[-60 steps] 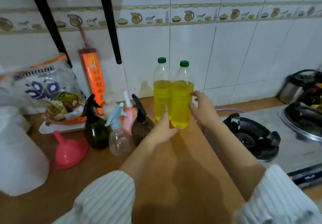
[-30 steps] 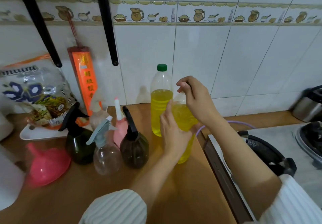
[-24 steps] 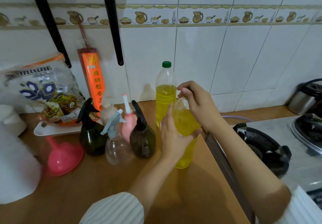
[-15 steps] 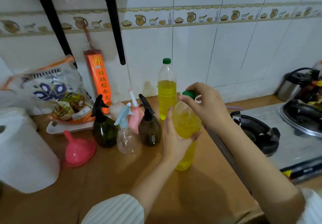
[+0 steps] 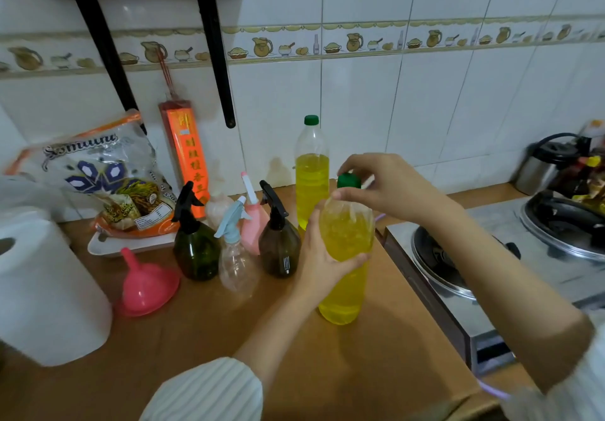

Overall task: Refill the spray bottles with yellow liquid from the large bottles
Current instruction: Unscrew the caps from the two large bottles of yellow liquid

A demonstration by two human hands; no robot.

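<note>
A: Desk (image 5: 203,338) first, then what stands on it: a paper roll (image 5: 42,286) at the left edge, a stove (image 5: 510,257) at the right, and a near bottle (image 5: 343,276) of yellow liquid upright between them.

B: And the hands?

A: The left hand (image 5: 322,266) wraps the near bottle's middle; the right hand (image 5: 389,185) pinches its green cap (image 5: 349,181) from above. The far bottle (image 5: 312,171) waits capped by the wall.

B: Advice for uncapping?

A: Probably keep the base planted on the desk and squeeze lightly, since the soft wall could push liquid out once the cap loosens. Turn only the cap.

B: Smaller items?

A: Spray bottles: green (image 5: 195,250), brown (image 5: 279,243), clear (image 5: 236,263), pink (image 5: 253,224), all with heads on. A pink funnel (image 5: 147,284) lies just left of them.
</note>
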